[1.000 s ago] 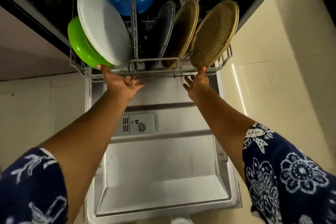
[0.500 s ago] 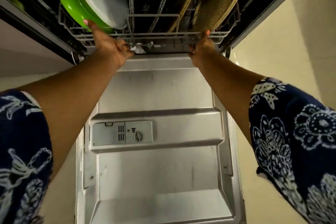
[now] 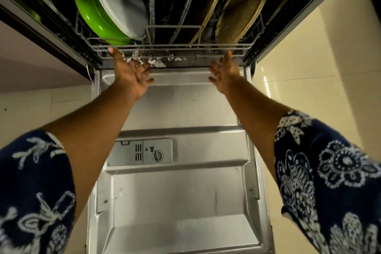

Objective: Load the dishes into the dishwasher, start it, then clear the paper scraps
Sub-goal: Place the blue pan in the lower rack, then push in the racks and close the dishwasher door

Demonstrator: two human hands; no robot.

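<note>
Pushed deeper than a moment ago, the rack [image 3: 171, 48] sits inside the dishwasher [image 3: 274, 27], carrying a green plate [image 3: 92, 18], a grey plate [image 3: 121, 0] and woven brown plates [image 3: 243, 6] upright. The left hand [image 3: 132, 76] and right hand [image 3: 224, 74] have released its front rail and are spread wide, holding nothing, with fingertips at the rail above the lowered door [image 3: 175, 192]. White paper scraps [image 3: 156, 62] lie under the rack.

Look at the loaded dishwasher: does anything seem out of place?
Yes. White scraps, seemingly paper, lie just beneath the front of the rack, between the left hand and right hand. Litter does not belong there.
</note>
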